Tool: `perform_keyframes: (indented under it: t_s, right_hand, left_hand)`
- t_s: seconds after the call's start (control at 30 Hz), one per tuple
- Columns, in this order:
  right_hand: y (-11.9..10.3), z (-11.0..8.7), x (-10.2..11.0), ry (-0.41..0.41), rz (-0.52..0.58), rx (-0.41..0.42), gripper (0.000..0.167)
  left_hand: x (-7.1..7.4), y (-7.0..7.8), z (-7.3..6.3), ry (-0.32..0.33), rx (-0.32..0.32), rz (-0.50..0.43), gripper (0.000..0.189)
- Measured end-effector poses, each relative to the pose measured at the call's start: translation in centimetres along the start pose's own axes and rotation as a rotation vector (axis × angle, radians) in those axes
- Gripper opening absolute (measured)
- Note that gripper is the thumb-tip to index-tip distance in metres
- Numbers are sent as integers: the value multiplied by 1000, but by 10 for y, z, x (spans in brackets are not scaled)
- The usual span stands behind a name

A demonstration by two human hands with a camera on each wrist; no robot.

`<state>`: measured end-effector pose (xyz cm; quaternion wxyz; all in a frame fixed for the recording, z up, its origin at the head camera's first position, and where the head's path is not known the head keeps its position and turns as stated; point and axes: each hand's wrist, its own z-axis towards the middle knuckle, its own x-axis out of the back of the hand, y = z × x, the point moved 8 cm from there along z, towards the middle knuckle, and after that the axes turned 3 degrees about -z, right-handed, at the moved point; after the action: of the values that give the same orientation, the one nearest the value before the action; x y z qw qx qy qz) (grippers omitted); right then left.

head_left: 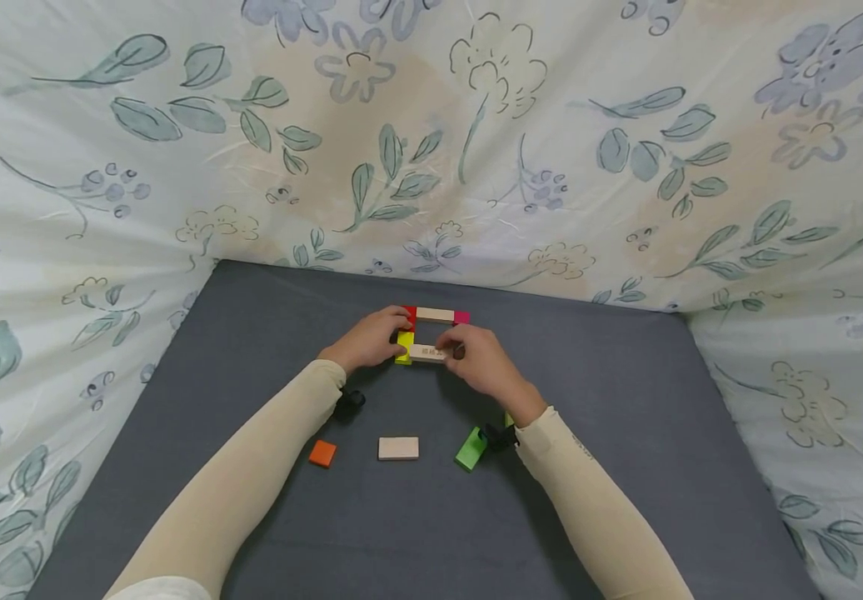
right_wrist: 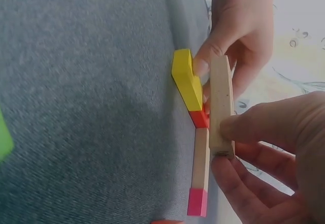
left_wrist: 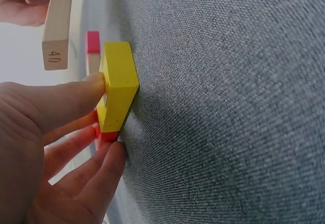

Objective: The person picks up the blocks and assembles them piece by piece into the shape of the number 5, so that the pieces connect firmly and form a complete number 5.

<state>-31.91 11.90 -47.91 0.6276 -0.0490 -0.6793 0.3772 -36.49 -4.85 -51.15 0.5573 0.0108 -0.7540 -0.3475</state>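
My right hand [head_left: 486,363] pinches a pale wooden block [right_wrist: 220,102] between thumb and fingers, held above the cloth with dark printing on its side. The number 40 shows on its end in the left wrist view. Beside it, my left hand [head_left: 366,341] has its thumb against a yellow block [left_wrist: 120,84] on the cloth. The left fingers bend round a red block [left_wrist: 107,135] at the yellow one's far end. From the red block a second pale block [head_left: 435,315] runs rightward to a pink block [head_left: 462,317].
Nearer the body lie an orange block [head_left: 322,453], another pale block [head_left: 398,448] and a green block [head_left: 471,450]. A yellow-green block [head_left: 509,419] is mostly hidden by the right wrist. Flowered fabric [head_left: 431,167] rises behind the dark grey cloth [head_left: 371,533].
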Motion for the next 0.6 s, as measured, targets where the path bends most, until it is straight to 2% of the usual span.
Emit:
perform_keyframes:
  t_s: [0.27,0.6]
  right_hand:
    - [5,7,0,-4,-9,-19,18]
    - [15,12,-10,-35,-72,-49,19]
  left_hand:
    - [0,-2,2,-6,-9,7,53]
    - [3,-3,4,-19,-16,0,53]
